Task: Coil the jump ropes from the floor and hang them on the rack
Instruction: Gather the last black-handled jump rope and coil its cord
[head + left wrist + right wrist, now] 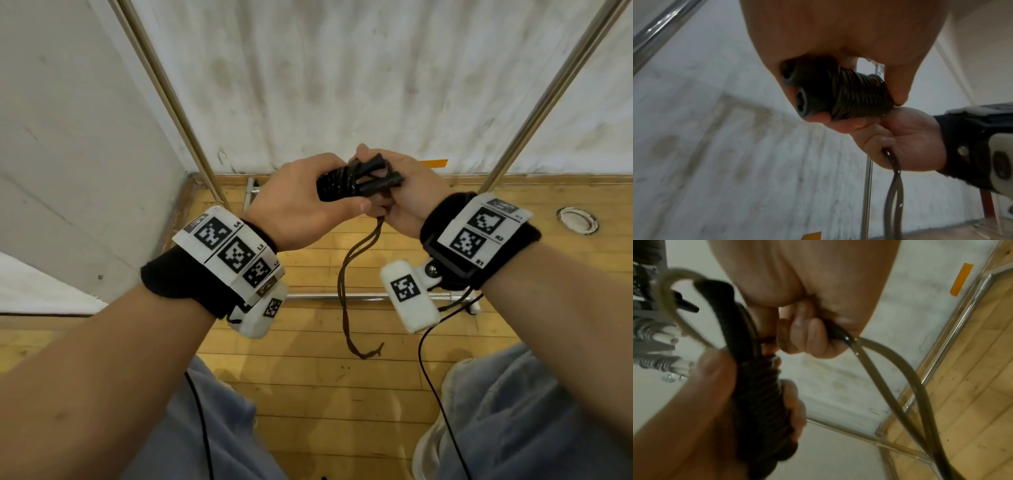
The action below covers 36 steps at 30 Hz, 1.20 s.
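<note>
While gripped in the left hand (301,202), coiled jump rope (337,185), loose loop (349,291) pinched by right hand (407,195).

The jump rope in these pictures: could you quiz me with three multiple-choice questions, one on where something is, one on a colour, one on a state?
1. Where does the loose loop of rope hang?
A. below the hands
B. over the rack's top bar
C. flat on the floor

2. What colour are the handles?
A. red
B. black
C. white

3. How is the rope around the handles?
A. unwound
B. knotted to a pole
C. wound in many turns

Answers: 1 A, it dangles under the right hand; 2 B, both ends look black; 3 C, tight coils show beside the left hand.
</note>
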{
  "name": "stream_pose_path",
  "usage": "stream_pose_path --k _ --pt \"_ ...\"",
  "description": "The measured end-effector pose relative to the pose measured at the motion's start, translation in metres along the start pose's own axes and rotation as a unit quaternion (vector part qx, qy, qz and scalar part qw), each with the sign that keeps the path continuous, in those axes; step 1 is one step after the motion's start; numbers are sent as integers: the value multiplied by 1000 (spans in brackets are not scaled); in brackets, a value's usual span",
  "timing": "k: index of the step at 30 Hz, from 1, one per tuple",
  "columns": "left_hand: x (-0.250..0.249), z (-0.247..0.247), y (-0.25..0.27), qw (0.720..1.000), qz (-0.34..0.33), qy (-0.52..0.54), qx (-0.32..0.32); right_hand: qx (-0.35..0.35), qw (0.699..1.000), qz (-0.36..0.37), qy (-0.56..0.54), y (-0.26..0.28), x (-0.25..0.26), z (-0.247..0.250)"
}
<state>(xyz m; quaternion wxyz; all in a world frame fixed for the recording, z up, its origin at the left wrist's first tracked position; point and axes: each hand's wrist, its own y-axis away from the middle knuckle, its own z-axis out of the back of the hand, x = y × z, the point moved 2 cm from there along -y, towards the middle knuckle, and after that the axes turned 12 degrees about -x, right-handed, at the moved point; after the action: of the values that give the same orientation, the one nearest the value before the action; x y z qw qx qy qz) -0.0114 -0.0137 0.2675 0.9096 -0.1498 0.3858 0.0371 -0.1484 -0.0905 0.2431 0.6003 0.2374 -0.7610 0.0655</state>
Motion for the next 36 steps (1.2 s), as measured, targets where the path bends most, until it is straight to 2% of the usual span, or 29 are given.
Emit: stream_pose_path --k 4,7,11,15,18,21,26,27,29,34,36 --pt "2 0 -3 1000 13 -24 -14 -81 997 4 17 7 -8 -10" --pt "1 6 -9 998 31 1 -46 -68 985 56 151 16 -15 -20" --pt "6 13 -14 995 43 -28 -91 -50 920 154 357 22 -20 -32" --pt "16 15 -15 990 35 -101 -89 -52 857 177 480 19 -23 -31" --pt "29 20 -18 975 31 -207 -71 -29 794 166 584 20 -26 -30" --pt "42 22 -21 960 55 -273 -2 -4 748 190 636 21 -20 -27" --pt "43 8 -18 956 32 -274 101 3 693 255 675 19 -5 -22" --pt "41 5 -17 958 22 -262 114 -3 692 263 672 17 -2 -19" --pt "37 3 -17 962 10 -238 136 -17 712 271 648 15 3 -14" --pt "24 0 -12 963 -38 -204 174 -39 800 241 548 11 13 -6" --pt "16 -4 -8 966 -55 -192 164 -52 837 230 493 9 18 -4"
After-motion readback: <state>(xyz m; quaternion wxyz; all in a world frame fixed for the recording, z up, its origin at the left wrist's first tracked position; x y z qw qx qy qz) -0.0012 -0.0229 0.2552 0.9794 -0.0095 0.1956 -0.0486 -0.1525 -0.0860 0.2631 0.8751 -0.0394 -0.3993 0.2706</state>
